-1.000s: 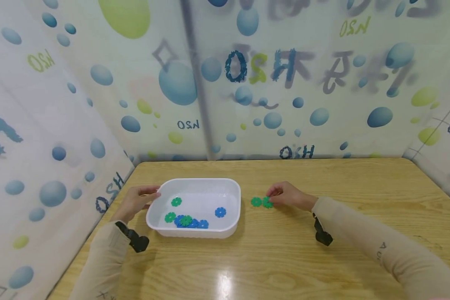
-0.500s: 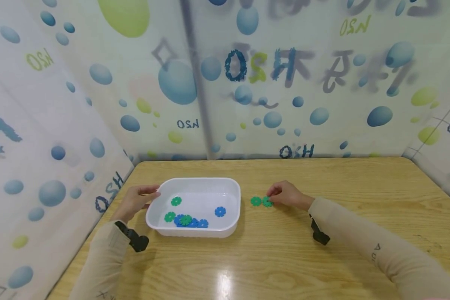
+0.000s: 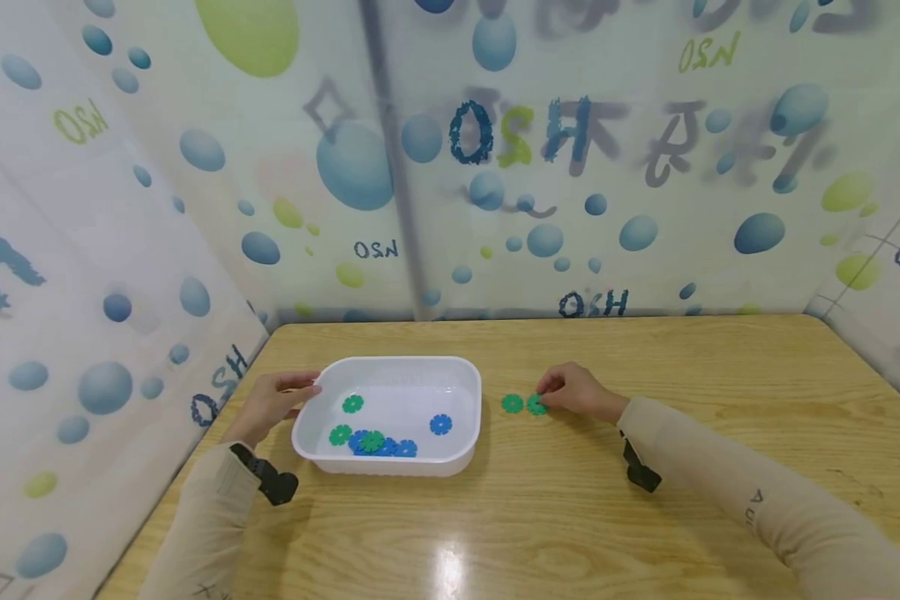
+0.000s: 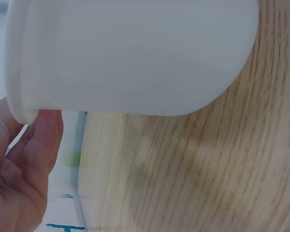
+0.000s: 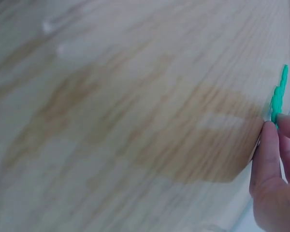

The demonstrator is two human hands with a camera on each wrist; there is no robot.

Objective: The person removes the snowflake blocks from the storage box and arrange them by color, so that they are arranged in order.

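Note:
In the head view, my left hand grips the left rim of a white plastic basin. The left wrist view shows the thumb and fingers either side of that rim. Right of the basin, my right hand pinches a green snowflake disc between thumb and fingers, low at the tabletop. A second green snowflake disc lies flat just left of it. Seen from the right wrist, the green disc appears almost edge-on at the fingertips.
Inside the basin lie green discs, one of them alone near the back. Several blue snowflake discs cluster at the front wall, and one blue disc sits apart on the right. The wooden table meets printed curtains behind and at the sides.
The right forearm has shifted slightly left. In the last half second the pinched green disc has moved a little right, away from the disc beside it. My left hand and the basin stay put.

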